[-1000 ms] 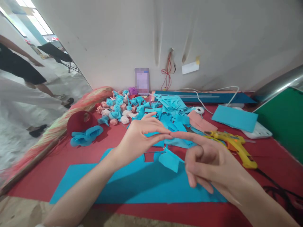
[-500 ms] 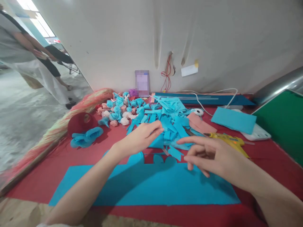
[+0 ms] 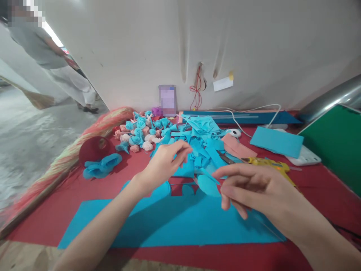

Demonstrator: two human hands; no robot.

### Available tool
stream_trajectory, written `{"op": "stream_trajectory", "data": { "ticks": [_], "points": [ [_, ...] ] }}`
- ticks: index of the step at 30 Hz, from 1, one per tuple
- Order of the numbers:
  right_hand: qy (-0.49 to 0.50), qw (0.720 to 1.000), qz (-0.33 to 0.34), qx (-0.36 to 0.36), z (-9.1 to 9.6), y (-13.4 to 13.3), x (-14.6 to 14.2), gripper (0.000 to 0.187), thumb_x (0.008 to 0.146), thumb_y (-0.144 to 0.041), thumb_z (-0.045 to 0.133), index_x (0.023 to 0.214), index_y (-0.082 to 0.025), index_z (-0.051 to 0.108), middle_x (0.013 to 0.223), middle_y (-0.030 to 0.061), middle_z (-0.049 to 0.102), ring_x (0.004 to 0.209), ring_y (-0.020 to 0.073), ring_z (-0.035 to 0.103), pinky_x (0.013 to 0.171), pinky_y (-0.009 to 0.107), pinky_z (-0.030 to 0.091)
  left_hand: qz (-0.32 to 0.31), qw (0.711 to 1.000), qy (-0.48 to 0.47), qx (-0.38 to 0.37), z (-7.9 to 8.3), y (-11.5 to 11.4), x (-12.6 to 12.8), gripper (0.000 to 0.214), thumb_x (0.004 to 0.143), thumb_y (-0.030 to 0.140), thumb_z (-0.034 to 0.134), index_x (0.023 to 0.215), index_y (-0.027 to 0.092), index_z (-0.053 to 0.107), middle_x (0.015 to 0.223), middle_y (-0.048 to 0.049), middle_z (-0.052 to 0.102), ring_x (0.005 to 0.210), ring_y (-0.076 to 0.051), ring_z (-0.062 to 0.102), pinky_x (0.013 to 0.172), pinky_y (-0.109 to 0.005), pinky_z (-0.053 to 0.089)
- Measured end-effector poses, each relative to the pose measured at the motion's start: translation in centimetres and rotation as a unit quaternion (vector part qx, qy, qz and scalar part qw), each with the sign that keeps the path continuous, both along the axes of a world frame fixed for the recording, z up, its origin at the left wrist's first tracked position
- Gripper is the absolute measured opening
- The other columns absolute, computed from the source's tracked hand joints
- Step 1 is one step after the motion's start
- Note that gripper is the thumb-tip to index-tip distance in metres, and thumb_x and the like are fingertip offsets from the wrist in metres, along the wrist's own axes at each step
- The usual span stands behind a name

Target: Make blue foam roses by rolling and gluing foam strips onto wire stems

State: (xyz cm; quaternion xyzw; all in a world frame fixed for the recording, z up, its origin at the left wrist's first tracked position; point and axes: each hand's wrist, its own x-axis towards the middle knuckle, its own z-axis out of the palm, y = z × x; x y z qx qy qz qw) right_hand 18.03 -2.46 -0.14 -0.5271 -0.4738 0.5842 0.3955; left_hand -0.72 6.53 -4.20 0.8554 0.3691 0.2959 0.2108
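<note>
My left hand (image 3: 172, 158) hovers over the near side of the scrap pile, its fingers curved and slightly apart. Nothing shows in it. At the right, the bent fingers and thumb of my right hand (image 3: 251, 188) meet the edge of a round blue paper petal (image 3: 207, 185), which looks pinched and tilted; the fingertips partly cover the contact. Below both hands a long blue paper sheet (image 3: 169, 226) lies flat. More rounded petals (image 3: 187, 189) rest along its far edge. Blue paper scraps (image 3: 197, 145) are heaped beyond, with dark scissors (image 3: 225, 158) partly buried.
Paper roses (image 3: 138, 133) cluster at the back left, near a red roll (image 3: 94, 148) and a blue flower (image 3: 103, 165). A yellow glue gun (image 3: 270, 163), folded blue paper (image 3: 276, 141) and a white cable sit right. A phone (image 3: 167, 99) leans on the wall. Another person (image 3: 53, 56) stands left.
The round petal has come up off the table at my right fingertips. My left fingers have loosened slightly. The person at the left has shifted, and the view has tilted a little.
</note>
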Motion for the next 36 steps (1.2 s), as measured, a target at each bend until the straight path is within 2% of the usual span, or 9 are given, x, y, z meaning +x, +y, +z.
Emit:
{"op": "stream_trajectory", "data": {
  "ticks": [2,4,8,13,18,24,29,33,36],
  "points": [
    [-0.006,1.0,-0.009,-0.003,0.2,-0.2,-0.1,0.013,0.065,-0.024,0.07,0.076,-0.018,0.068,0.05,-0.0008,0.063,0.039,0.0061,0.042,0.042,0.021,0.038,-0.038,0.999,-0.031,-0.013,0.9,-1.1,0.1,0.029,0.088,0.013,0.042,0.115,0.02,0.047,0.095,-0.0036,0.064,0.063,-0.008,0.059,0.058,-0.02,0.049],
    [-0.011,1.0,-0.013,-0.008,0.3,-0.4,-0.3,0.012,0.063,-0.024,0.07,0.074,-0.019,0.068,0.048,-0.0018,0.062,0.039,0.0066,0.042,0.042,0.022,0.039,-0.142,0.986,-0.087,-0.012,1.7,-1.9,0.1,0.033,0.082,0.011,0.053,0.112,0.022,0.051,0.104,-0.0058,0.063,0.083,-0.013,0.062,0.069,-0.023,0.053],
    [-0.012,1.0,-0.017,-0.007,0.5,-0.7,-0.6,0.011,0.063,-0.026,0.07,0.072,-0.02,0.067,0.048,-0.0019,0.061,0.038,0.0068,0.042,0.041,0.022,0.039,-0.214,0.966,-0.129,0.072,2.5,-2.7,0.0,0.025,0.075,0.009,0.059,0.097,0.02,0.06,0.09,-0.0046,0.068,0.086,-0.016,0.062,0.084,-0.03,0.05],
    [-0.039,0.999,-0.014,0.022,0.0,-0.6,-0.6,0.008,0.063,-0.022,0.068,0.071,-0.021,0.068,0.046,-0.002,0.061,0.037,0.0063,0.041,0.039,0.02,0.039,-0.213,0.959,-0.117,0.146,3.1,-2.8,0.0,0.017,0.075,0.007,0.057,0.085,0.019,0.063,0.079,-0.0045,0.07,0.076,-0.015,0.063,0.09,-0.034,0.046],
    [-0.064,0.996,0.004,0.06,-0.3,-0.7,-0.7,0.008,0.065,-0.023,0.066,0.072,-0.022,0.069,0.046,-0.0016,0.061,0.036,0.0079,0.042,0.038,0.023,0.036,-0.199,0.96,-0.104,0.168,3.2,-2.7,0.0,0.01,0.078,0.012,0.057,0.079,0.02,0.064,0.073,-0.0041,0.07,0.072,-0.016,0.063,0.09,-0.036,0.045],
    [-0.064,0.996,-0.008,0.055,-0.2,-0.8,-0.8,0.007,0.065,-0.025,0.066,0.071,-0.023,0.069,0.046,-0.001,0.061,0.036,0.0085,0.042,0.037,0.024,0.034,-0.203,0.958,-0.105,0.175,2.8,-2.6,-0.3,0.007,0.081,0.018,0.059,0.079,0.022,0.065,0.073,-0.0034,0.07,0.073,-0.017,0.061,0.094,-0.039,0.043],
    [-0.038,0.998,0.04,0.027,-0.5,-0.6,-0.4,0.012,0.07,-0.029,0.064,0.074,-0.019,0.069,0.049,0.0007,0.063,0.037,0.0075,0.044,0.038,0.021,0.04,-0.215,0.955,-0.108,0.171,2.8,-2.5,-0.6,0.012,0.083,0.016,0.055,0.079,0.022,0.064,0.076,-0.0036,0.07,0.075,-0.017,0.06,0.095,-0.039,0.042],
    [-0.049,0.999,0.001,-0.007,-0.1,-0.9,-0.8,0.012,0.067,-0.029,0.063,0.067,-0.019,0.068,0.048,0.0,0.061,0.038,0.0067,0.042,0.039,0.02,0.039,-0.231,0.952,-0.1,0.171,3.0,-2.6,-0.5,0.011,0.082,0.014,0.056,0.077,0.021,0.064,0.074,-0.0039,0.071,0.075,-0.017,0.06,0.095,-0.039,0.042],
    [-0.068,0.998,0.008,0.004,0.0,-0.9,-0.9,0.01,0.067,-0.029,0.063,0.065,-0.02,0.067,0.047,-0.0013,0.061,0.038,0.0061,0.042,0.04,0.02,0.038,-0.232,0.952,-0.092,0.177,3.2,-2.7,-0.3,0.015,0.08,0.01,0.055,0.075,0.021,0.063,0.073,-0.003,0.071,0.072,-0.017,0.06,0.091,-0.038,0.045]
  ]
}}
